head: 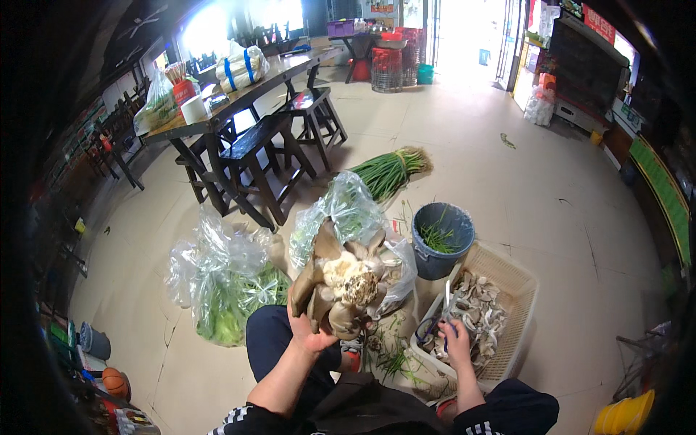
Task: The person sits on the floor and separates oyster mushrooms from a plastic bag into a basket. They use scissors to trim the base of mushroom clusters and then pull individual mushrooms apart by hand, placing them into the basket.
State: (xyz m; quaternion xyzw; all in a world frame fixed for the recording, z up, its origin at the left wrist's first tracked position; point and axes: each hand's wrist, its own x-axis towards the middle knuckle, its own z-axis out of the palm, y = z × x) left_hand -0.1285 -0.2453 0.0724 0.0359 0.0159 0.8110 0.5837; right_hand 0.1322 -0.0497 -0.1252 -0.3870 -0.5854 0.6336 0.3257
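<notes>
My left hand (312, 333) supports a large cluster of oyster mushrooms (345, 272) from below, its pale, dirt-specked stem base facing me. In my right hand (458, 340) is a pair of scissors (447, 304) with dark blue handles, the blades pointing away from me. The scissors are above the near left part of a cream plastic basket (519, 331), apart from the cluster. Loose mushroom pieces (481, 304) lie in that basket. Behind the cluster, partly hidden by it, stands a clear plastic bag (403, 266); its contents are hard to make out.
A grey bucket (439, 266) with green trimmings stands behind the basket. Bagged leafy greens (228, 315), another knotted bag (348, 212) and a bundle of green stalks (389, 171) lie ahead. Green scraps (397, 359) litter the floor by my feet. Dark wooden stools (261, 141) flank a long table (261, 89).
</notes>
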